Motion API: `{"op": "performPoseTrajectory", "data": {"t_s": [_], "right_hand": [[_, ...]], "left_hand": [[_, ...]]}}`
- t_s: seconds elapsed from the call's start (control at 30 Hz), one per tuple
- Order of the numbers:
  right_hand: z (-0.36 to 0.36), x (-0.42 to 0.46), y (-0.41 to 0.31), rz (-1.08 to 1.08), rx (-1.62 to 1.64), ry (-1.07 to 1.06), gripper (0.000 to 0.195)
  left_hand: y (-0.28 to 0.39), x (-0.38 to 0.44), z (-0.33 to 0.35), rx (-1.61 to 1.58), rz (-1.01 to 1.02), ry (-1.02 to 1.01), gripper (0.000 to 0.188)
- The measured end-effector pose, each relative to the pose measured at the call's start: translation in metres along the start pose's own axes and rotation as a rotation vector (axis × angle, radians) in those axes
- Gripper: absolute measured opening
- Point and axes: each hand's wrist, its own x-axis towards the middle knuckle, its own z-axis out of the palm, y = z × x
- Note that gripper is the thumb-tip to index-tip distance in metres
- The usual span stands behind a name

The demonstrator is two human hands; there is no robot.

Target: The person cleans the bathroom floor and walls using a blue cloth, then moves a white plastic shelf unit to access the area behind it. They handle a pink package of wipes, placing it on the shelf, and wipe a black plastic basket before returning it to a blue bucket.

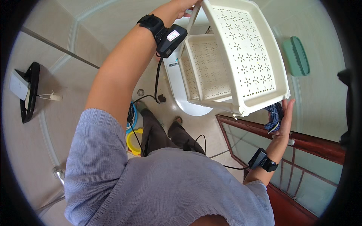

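Note:
A cream plastic shelf rack (251,53) with flower-shaped holes in its tiers is held up, tilted, in front of me. At the top of the view, my left hand (185,7) is at the rack's far edge, its fingers partly cut off and hidden. My right hand (285,118) supports the rack's near right corner, the palm facing inward. Between that palm and the rack sits a bunched dark blue knitted cloth (274,117). Both wrists wear black strapped devices with cables.
A white toilet (186,104) stands beneath the rack. A green plastic box (297,56) is on the right wall. The red-framed glass door (254,130) is at the lower right. A yellow basin (134,141) lies by my feet. A black wall holder (31,91) is at left.

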Motion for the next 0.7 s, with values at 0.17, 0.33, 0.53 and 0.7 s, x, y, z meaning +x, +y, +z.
{"op": "performPoseTrajectory", "data": {"t_s": [0.17,0.33,0.53,0.7], "right_hand": [[0.021,0.014,-0.003,0.054,0.226,0.016,0.053],[-0.004,0.036,-0.004,0.099,0.19,0.027,0.054],[0.04,0.034,-0.057,0.077,0.082,-0.068,0.059],[0.052,0.016,-0.104,-0.053,-0.178,-0.021,0.057]], "left_hand": [[-0.027,0.019,-0.016,-0.019,0.139,-0.064,0.065],[-0.04,0.008,-0.008,-0.23,0.384,-0.153,0.057],[0.003,-0.064,-0.034,-0.183,0.345,0.031,0.054],[0.024,-0.094,-0.032,-0.108,0.351,0.208,0.055]]}}
